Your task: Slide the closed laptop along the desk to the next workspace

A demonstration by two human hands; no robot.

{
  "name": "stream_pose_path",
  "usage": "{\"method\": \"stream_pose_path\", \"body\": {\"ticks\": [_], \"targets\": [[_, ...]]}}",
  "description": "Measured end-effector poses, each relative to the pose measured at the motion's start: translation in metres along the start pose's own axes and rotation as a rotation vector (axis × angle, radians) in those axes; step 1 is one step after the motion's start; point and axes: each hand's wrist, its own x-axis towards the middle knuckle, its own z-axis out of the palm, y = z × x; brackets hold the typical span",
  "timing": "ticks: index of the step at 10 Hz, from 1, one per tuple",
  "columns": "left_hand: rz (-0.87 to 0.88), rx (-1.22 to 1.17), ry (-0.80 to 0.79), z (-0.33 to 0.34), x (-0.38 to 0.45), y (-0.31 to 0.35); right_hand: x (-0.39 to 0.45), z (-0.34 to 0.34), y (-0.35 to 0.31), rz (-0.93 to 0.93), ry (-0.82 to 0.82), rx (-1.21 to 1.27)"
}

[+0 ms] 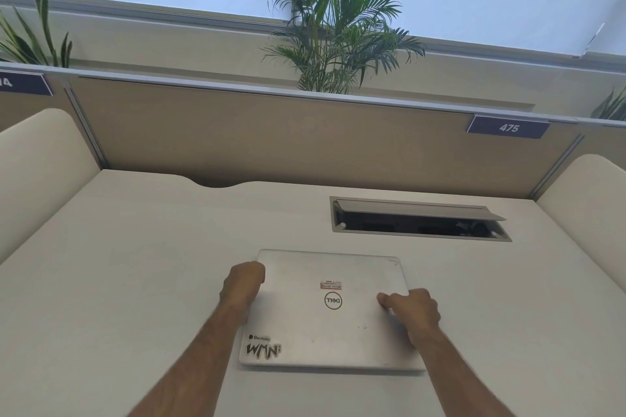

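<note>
A closed silver laptop (325,325) with a round logo and several stickers lies flat on the cream desk (135,264), near the front middle. My left hand (243,283) curls around the laptop's left edge near its far corner. On the right edge, my right hand (414,310) grips with the thumb lying on the lid. Both forearms reach in from the bottom of the view.
An open cable tray (420,218) with a raised flap is sunk into the desk just behind the laptop, to the right. Cream side dividers (37,162) stand at left and right. A tan back panel carries the label 475 (508,127). Plants rise behind it.
</note>
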Motion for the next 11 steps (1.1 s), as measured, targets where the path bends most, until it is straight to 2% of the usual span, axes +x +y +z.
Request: {"method": "stream_pose_path", "body": {"ticks": [5, 7, 8, 9, 10, 11], "targets": [[0.017, 0.012, -0.054, 0.001, 0.001, 0.002, 0.005, 0.004, -0.006, 0.011, 0.008, -0.093], [0.098, 0.175, -0.055, 0.008, 0.012, -0.003, 0.006, 0.001, -0.006, -0.006, -0.004, -0.142], [0.161, 0.382, -0.041, 0.013, 0.012, -0.011, -0.002, 0.002, -0.006, -0.062, 0.067, -0.215], [0.335, 0.666, 0.094, 0.02, 0.005, -0.023, -0.01, 0.008, -0.003, -0.254, 0.196, -0.26], [0.653, 0.841, 0.19, 0.028, 0.003, -0.033, -0.015, 0.018, 0.0, -0.532, 0.282, -0.254], [0.878, 0.953, 0.113, 0.038, -0.003, -0.038, -0.02, 0.031, -0.004, -0.761, 0.211, -0.321]]}}
